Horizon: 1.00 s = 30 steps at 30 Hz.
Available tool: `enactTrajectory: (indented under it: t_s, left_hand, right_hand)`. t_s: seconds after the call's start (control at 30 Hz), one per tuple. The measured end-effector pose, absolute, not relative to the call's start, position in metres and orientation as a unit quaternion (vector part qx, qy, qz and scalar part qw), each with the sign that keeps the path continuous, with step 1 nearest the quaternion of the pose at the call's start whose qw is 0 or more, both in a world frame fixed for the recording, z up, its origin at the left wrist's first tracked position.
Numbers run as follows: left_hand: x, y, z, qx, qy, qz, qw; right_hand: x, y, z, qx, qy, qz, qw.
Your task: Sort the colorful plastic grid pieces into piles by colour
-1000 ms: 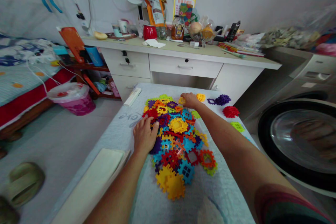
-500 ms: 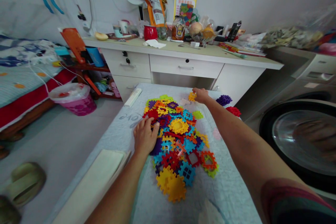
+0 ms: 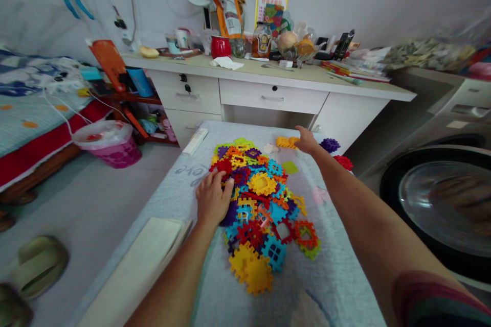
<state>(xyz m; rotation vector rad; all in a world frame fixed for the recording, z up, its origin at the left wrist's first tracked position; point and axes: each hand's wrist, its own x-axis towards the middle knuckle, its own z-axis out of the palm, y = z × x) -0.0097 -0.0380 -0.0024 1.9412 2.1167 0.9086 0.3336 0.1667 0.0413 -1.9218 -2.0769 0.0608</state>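
Observation:
A heap of colourful plastic interlocking building pieces (image 3: 261, 184), mostly square with notched edges, lies on the cloth-covered table (image 3: 169, 204). My left hand (image 3: 214, 196) rests on the heap's left edge, fingers loosely spread, holding nothing. At the far end, my right hand (image 3: 307, 140) is beside a row of yellow-orange pieces (image 3: 286, 142). Its upper finger stretches away from them; the lower fingers are partly hidden. Beyond my right wrist lie a purple cluster of pieces (image 3: 330, 145) and a red cluster (image 3: 344, 162). A lime-green piece (image 3: 290, 167) lies apart from the heap.
A white remote-like object (image 3: 195, 141) lies at the table's far left corner. Along the left edge is a long pale box-like object (image 3: 134, 265). Behind stands a cluttered desk (image 3: 245, 75), with a washing machine (image 3: 441, 163) at right and a pink bin (image 3: 109, 145) at left.
My right hand has shifted slightly right, and more of the yellow-orange row now shows beside it; its upper finger is lifted off. My left hand has stayed in place.

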Motion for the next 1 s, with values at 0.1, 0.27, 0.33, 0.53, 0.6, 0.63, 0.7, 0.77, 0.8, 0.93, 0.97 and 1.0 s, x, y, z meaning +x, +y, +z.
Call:
enactTrajectory:
  t_s: [0.1,0.27,0.33,0.53,0.6,0.63,0.7,0.77,0.8,0.93,0.97,1.0]
  left_hand:
    - [-0.01,-0.037,-0.003,0.643,0.702,0.298,0.069]
    - [-0.011,-0.037,-0.005,0.644,0.701,0.298,0.07]
    - [-0.011,-0.037,-0.005,0.645,0.7,0.299,0.069]
    - [-0.011,-0.037,-0.006,0.643,0.7,0.305,0.058]
    - [-0.011,-0.037,-0.006,0.644,0.699,0.306,0.055]
    - [-0.011,-0.037,-0.006,0.645,0.698,0.307,0.054]
    - [-0.011,-0.037,-0.006,0.645,0.697,0.308,0.055]
    - [-0.011,-0.037,-0.006,0.644,0.697,0.309,0.057]
    - [-0.011,-0.037,-0.006,0.643,0.698,0.309,0.058]
    - [-0.011,-0.037,-0.005,0.646,0.696,0.308,0.058]
    - [-0.011,-0.037,-0.005,0.646,0.696,0.308,0.059]
    - [-0.011,-0.038,-0.005,0.646,0.696,0.307,0.059]
  right_hand:
    - [0.338,0.162,0.039,-0.686,-0.716,0.044,0.124]
    - [0.327,0.157,0.035,-0.72,-0.686,0.072,0.074]
    - [0.322,0.157,0.034,-0.726,-0.68,0.076,0.072]
    - [0.313,0.156,0.032,-0.73,-0.673,0.075,0.091]
    - [0.311,0.155,0.032,-0.733,-0.671,0.071,0.091]
    - [0.31,0.155,0.032,-0.735,-0.668,0.069,0.09]
    - [0.307,0.155,0.032,-0.743,-0.66,0.069,0.085]
    - [0.305,0.155,0.032,-0.751,-0.652,0.071,0.078]
    - [0.304,0.155,0.032,-0.753,-0.65,0.072,0.076]
    - [0.304,0.155,0.03,-0.754,-0.648,0.067,0.085]
    - [0.305,0.155,0.029,-0.754,-0.647,0.066,0.09]
    - [0.305,0.155,0.029,-0.755,-0.646,0.065,0.093]
